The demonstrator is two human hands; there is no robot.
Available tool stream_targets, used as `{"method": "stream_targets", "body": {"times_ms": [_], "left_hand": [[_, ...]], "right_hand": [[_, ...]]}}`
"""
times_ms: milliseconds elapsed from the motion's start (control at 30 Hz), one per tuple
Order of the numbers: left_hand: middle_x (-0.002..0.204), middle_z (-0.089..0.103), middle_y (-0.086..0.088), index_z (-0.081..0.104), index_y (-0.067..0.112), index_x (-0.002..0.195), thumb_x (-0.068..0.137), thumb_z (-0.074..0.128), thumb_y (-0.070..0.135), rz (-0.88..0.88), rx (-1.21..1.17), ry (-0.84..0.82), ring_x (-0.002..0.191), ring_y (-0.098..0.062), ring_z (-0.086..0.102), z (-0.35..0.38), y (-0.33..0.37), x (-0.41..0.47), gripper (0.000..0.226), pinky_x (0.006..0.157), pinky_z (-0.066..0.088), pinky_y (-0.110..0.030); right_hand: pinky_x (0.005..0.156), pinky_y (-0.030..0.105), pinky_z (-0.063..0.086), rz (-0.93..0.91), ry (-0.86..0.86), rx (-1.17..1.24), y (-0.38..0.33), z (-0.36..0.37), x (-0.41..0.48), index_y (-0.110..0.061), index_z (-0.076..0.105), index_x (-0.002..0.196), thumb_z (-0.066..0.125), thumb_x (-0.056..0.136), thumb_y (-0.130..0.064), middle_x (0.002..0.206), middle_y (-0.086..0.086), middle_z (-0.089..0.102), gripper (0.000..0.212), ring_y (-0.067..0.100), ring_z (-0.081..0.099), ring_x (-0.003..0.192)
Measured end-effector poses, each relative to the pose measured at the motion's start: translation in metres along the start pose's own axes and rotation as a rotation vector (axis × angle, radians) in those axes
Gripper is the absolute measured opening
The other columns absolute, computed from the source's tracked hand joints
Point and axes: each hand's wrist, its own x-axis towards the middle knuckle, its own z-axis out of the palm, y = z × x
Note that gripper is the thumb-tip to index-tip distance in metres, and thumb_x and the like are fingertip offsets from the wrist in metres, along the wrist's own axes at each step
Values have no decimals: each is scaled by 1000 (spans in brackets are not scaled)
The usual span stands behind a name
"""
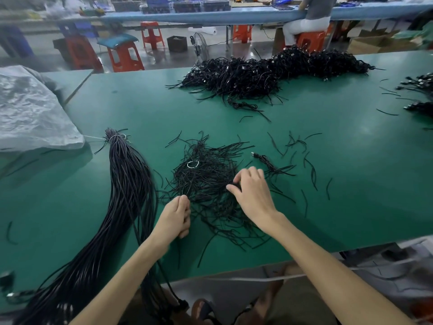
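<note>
The fingers of our left hand [177, 216] are clenched on a few strands at the near-left edge of the pile of short black ties [206, 177], while those of our right hand [254, 194] pinch strands at its right side. The pile lies on the surface [346, 198], with a long cable bundle [127, 184] left of it and a heap of coiled cables [269, 72] beyond it.

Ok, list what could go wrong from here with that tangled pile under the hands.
1. The left hand and right hand both pinch into the loose black ties. Tugging may drag tangled strands over the table edge.
2. The long cable bundle overhangs that edge beside the left forearm, so a nudge could slide it off.
</note>
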Motion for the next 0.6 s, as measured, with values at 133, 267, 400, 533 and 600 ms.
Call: {"method": "stream_targets", "body": {"times_ms": [133, 267, 400, 533, 600], "left_hand": [[67, 31, -1, 41, 11, 82, 112, 31, 31, 22, -14, 29, 49, -17, 29, 13, -4, -1, 37, 41, 39, -32], [66, 31, -2, 43, 10, 82, 111, 32, 30, 47, -17, 36, 48, -16, 30, 14, -3, -2, 37, 41, 44, -32], [68, 33, -6, 45, 8, 82, 112, 33, 29, 51, 4, 18, 47, -15, 31, 15, -5, -4, 38, 41, 44, -32], [69, 33, -5, 44, 9, 82, 112, 33, 29, 52, 4, 4, 48, -15, 31, 13, -5, -4, 38, 41, 43, -32], [67, 33, -2, 44, 9, 82, 112, 33, 31, 50, 7, 0, 48, -15, 31, 13, -5, -3, 38, 40, 43, -32]], "right_hand": [[94, 33, 45, 54, -118, -9, -1, 21, -5, -14, 62, 101, 62, 99, -39, 104, 1, 59, 26, 19, 48, 103], [92, 33, 45, 103, -109, -28, -7, 35, -2, -13, 62, 105, 60, 101, -36, 106, 2, 60, 24, 21, 51, 103], [93, 35, 47, 135, -116, -24, -13, 36, 2, -12, 67, 103, 57, 101, -23, 104, 4, 64, 15, 23, 54, 104], [83, 32, 48, 231, -121, 266, -13, 32, 5, -15, 64, 85, 62, 96, -18, 87, -1, 59, 12, 20, 53, 92], [71, 25, 46, 311, -63, 553, -13, 27, 6, -16, 63, 82, 66, 94, -20, 79, -2, 57, 13, 15, 52, 79]]}}
